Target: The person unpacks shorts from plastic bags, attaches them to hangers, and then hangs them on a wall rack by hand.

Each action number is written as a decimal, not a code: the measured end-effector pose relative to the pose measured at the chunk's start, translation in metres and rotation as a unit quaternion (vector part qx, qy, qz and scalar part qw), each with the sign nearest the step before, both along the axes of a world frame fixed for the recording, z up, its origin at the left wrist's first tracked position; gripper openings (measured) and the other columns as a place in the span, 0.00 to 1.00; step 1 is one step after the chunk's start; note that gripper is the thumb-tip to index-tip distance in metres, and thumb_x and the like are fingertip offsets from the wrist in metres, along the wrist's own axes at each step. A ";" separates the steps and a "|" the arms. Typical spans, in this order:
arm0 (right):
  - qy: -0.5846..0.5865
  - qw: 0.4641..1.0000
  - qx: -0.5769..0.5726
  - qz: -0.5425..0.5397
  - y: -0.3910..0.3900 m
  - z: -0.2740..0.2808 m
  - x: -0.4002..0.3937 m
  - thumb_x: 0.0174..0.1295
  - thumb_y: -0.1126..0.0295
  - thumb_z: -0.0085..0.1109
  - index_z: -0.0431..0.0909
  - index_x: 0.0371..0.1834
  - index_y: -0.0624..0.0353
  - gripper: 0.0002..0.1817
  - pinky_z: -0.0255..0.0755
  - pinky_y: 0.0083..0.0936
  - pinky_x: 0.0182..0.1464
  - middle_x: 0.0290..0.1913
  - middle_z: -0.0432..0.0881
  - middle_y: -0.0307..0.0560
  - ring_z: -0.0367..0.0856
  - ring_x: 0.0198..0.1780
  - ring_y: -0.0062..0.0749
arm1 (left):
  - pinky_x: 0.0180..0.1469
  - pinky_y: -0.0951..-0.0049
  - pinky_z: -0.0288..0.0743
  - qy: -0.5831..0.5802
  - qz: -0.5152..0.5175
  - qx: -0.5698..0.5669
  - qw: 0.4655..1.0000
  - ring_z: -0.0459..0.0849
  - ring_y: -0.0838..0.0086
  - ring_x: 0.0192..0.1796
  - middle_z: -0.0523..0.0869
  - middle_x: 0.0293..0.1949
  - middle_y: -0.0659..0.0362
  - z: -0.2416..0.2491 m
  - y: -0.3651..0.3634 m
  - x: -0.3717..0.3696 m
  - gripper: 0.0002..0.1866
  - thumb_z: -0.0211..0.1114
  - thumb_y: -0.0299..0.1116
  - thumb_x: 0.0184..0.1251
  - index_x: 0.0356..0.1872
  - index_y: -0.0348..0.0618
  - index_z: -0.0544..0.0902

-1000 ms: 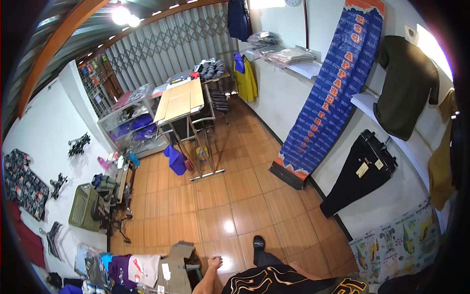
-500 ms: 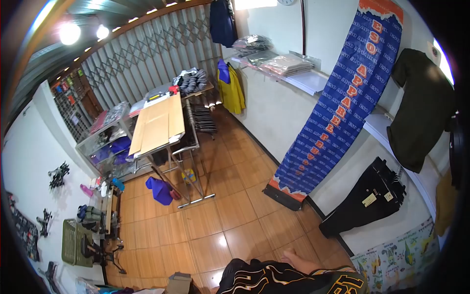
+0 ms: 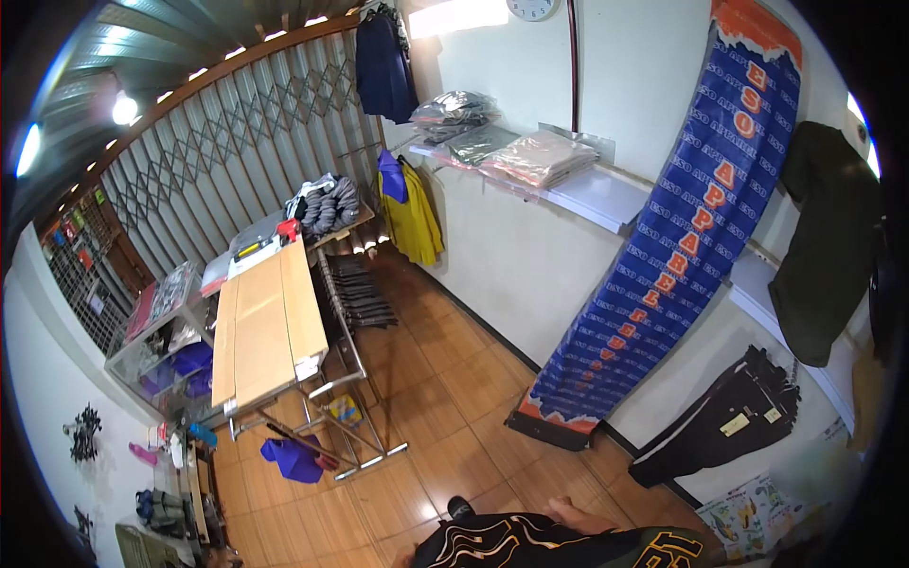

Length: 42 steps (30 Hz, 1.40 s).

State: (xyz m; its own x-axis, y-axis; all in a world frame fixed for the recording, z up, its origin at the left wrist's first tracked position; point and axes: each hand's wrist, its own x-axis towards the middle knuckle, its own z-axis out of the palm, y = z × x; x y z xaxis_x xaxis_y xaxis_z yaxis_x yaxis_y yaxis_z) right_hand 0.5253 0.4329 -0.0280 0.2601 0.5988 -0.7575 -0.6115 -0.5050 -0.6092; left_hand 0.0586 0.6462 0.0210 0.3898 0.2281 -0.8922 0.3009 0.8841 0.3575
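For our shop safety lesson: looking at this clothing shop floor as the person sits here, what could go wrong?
1. The banner trails onto the floor; a foot could catch its base.
2. The rack has low bars sticking out beside a blue bag, a likely trip.
3. The cardboard lies flat on the rack and overhangs it; a knock might slide it off.
Neither hand is in view; only a garment and a foot show.

Both hands lie out of view; black garment (image 3: 559, 546) cut off below.
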 end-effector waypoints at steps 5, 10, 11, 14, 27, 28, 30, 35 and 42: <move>-0.141 0.942 -0.298 0.061 0.068 0.052 -0.015 0.65 0.71 0.56 0.78 0.30 0.55 0.06 0.73 0.32 0.30 0.28 0.81 0.46 0.82 0.29 0.33 | 0.20 0.74 0.68 0.209 -0.053 0.252 0.943 0.77 0.77 0.20 0.83 0.23 0.61 -0.037 0.130 0.056 0.13 0.59 0.39 0.70 0.31 0.43 0.84; -0.298 0.911 -0.156 0.239 0.112 0.001 0.008 0.67 0.74 0.52 0.78 0.33 0.63 0.07 0.75 0.28 0.33 0.31 0.83 0.48 0.85 0.33 0.32 | 0.38 0.74 0.82 0.078 0.037 0.401 0.912 0.87 0.74 0.34 0.88 0.34 0.56 0.003 0.249 0.163 0.11 0.65 0.32 0.67 0.43 0.33 0.85; -0.299 0.911 -0.158 0.237 0.132 0.004 0.012 0.67 0.74 0.52 0.78 0.33 0.63 0.07 0.75 0.28 0.33 0.31 0.83 0.48 0.85 0.33 0.32 | 0.41 0.73 0.83 0.032 0.035 0.407 0.912 0.87 0.74 0.37 0.88 0.37 0.55 0.015 0.266 0.186 0.13 0.65 0.32 0.68 0.46 0.32 0.84; -0.215 0.916 -0.323 0.100 0.210 0.051 0.026 0.65 0.73 0.52 0.78 0.32 0.66 0.08 0.76 0.28 0.34 0.33 0.84 0.48 0.86 0.35 0.33 | 0.45 0.74 0.82 -0.024 -0.003 0.436 0.899 0.87 0.75 0.41 0.88 0.41 0.54 0.054 0.312 0.258 0.15 0.66 0.32 0.69 0.50 0.32 0.82; -0.269 0.954 0.108 -0.069 0.543 0.196 0.224 0.65 0.70 0.60 0.78 0.52 0.62 0.15 0.78 0.25 0.35 0.41 0.84 0.47 0.85 0.38 0.30 | 0.46 0.77 0.77 -0.170 0.022 0.627 0.760 0.82 0.80 0.40 0.86 0.38 0.61 0.246 0.530 0.470 0.14 0.66 0.33 0.70 0.50 0.33 0.82; -0.295 0.945 0.131 -0.051 0.566 0.217 0.234 0.65 0.69 0.60 0.77 0.53 0.64 0.16 0.78 0.24 0.37 0.42 0.85 0.48 0.85 0.39 0.29 | 0.46 0.77 0.76 -0.192 0.044 0.605 0.771 0.82 0.80 0.41 0.86 0.40 0.62 0.255 0.546 0.482 0.14 0.65 0.32 0.71 0.50 0.34 0.82; -0.353 0.919 0.177 -0.005 0.607 0.261 0.247 0.67 0.69 0.58 0.76 0.54 0.65 0.15 0.78 0.24 0.39 0.44 0.85 0.50 0.85 0.41 0.29 | 0.49 0.78 0.75 -0.217 0.052 0.580 0.784 0.81 0.81 0.44 0.86 0.42 0.62 0.297 0.569 0.500 0.14 0.65 0.32 0.71 0.52 0.34 0.81; -0.341 0.895 0.287 0.007 0.679 0.377 0.266 0.70 0.70 0.57 0.74 0.55 0.66 0.15 0.78 0.23 0.42 0.49 0.84 0.50 0.83 0.43 0.26 | 0.52 0.78 0.74 -0.279 0.029 0.578 0.767 0.81 0.80 0.48 0.87 0.47 0.59 0.365 0.639 0.549 0.17 0.65 0.32 0.71 0.56 0.34 0.79; -0.383 0.831 0.402 -0.032 0.785 0.468 0.313 0.69 0.74 0.57 0.70 0.59 0.66 0.18 0.82 0.25 0.43 0.52 0.82 0.52 0.84 0.46 0.30 | 0.57 0.75 0.73 -0.313 -0.029 0.653 0.689 0.81 0.77 0.54 0.85 0.53 0.55 0.437 0.770 0.629 0.18 0.64 0.31 0.71 0.59 0.36 0.77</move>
State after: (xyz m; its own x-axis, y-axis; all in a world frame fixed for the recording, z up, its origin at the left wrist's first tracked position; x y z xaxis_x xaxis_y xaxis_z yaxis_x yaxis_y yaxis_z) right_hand 0.8387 1.2176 0.4402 0.5326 0.7978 0.2827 0.1018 0.2712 -0.9571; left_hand 0.6880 1.4162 0.4580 0.6478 0.6450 0.4053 -0.2515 -0.3212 0.9130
